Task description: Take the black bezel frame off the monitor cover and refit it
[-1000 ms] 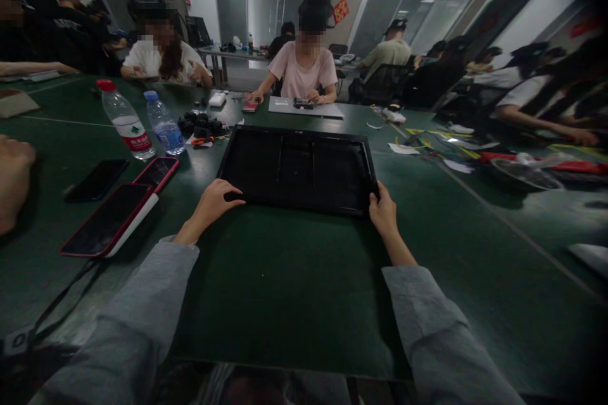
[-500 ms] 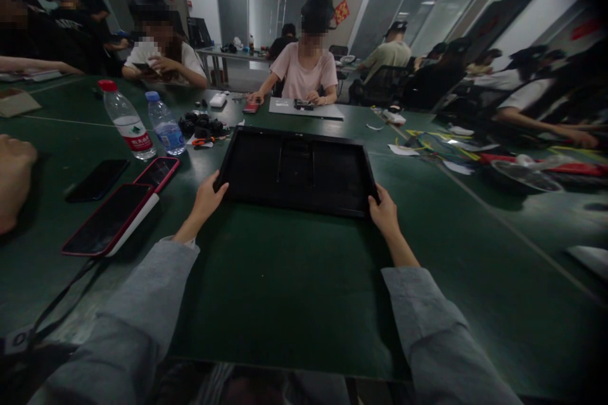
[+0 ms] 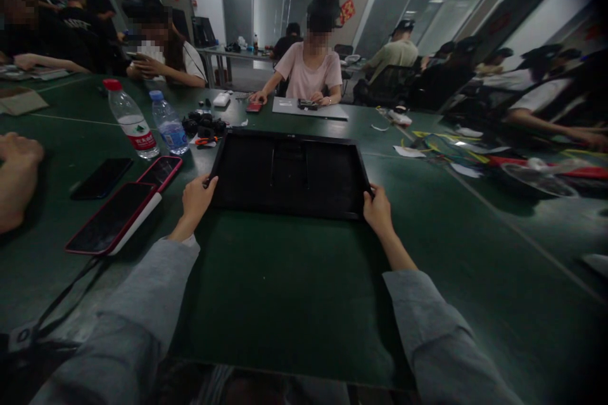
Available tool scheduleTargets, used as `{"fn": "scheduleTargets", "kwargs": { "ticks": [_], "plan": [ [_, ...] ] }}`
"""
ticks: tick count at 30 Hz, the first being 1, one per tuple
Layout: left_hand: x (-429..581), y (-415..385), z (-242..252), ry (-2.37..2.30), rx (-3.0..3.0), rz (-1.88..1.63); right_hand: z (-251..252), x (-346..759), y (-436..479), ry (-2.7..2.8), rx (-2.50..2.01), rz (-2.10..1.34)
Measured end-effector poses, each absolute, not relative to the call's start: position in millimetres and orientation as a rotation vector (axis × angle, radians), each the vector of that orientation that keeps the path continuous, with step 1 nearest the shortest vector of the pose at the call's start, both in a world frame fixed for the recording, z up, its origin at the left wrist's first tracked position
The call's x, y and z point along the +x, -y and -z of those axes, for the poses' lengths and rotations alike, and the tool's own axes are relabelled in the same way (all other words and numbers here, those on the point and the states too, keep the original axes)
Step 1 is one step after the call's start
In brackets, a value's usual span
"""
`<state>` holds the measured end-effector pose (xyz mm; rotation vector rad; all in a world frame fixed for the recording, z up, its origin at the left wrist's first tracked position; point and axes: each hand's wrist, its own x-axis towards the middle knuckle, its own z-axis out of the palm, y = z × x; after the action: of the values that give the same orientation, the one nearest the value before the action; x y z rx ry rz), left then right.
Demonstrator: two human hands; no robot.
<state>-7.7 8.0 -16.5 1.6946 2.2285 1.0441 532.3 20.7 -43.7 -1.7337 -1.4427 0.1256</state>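
A large black flat panel (image 3: 289,171), like a monitor lying back-side up, rests on the green table (image 3: 285,291) in front of me. My left hand (image 3: 196,197) grips its near left corner with fingers curled round the edge. My right hand (image 3: 377,210) grips its near right corner, thumb on top. Both my arms wear grey sleeves.
Two water bottles (image 3: 130,119) stand at left, near phones (image 3: 114,218) in red cases and a black phone (image 3: 101,178). Another person's hand (image 3: 14,174) rests far left. Small black parts (image 3: 204,125) lie behind the panel. People sit across the table; cables and papers (image 3: 446,145) lie right.
My left hand slid from the panel's front edge to its near left corner. The panel shifted slightly left and turned a little. My right hand kept its grip.
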Motion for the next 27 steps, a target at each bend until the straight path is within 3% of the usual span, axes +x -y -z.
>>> {"fn": "scheduleTargets", "kwargs": {
  "ticks": [7, 14, 27],
  "plan": [
    [-15.4, -15.8, 19.0, -2.109, 1.663, -1.078, 45.6, 537.1, -25.6, 1.407, -1.556, -0.299],
    [-37.3, -16.7, 17.6, -1.939, 1.665, -1.062, 27.2, 559.3, 6.3, 1.275, -1.489, -0.967],
    [-33.8, -11.9, 12.2, -2.022, 1.745, -1.163, 41.1, 570.3, -5.7, 1.099, -1.321, -0.729]
  ]
}}
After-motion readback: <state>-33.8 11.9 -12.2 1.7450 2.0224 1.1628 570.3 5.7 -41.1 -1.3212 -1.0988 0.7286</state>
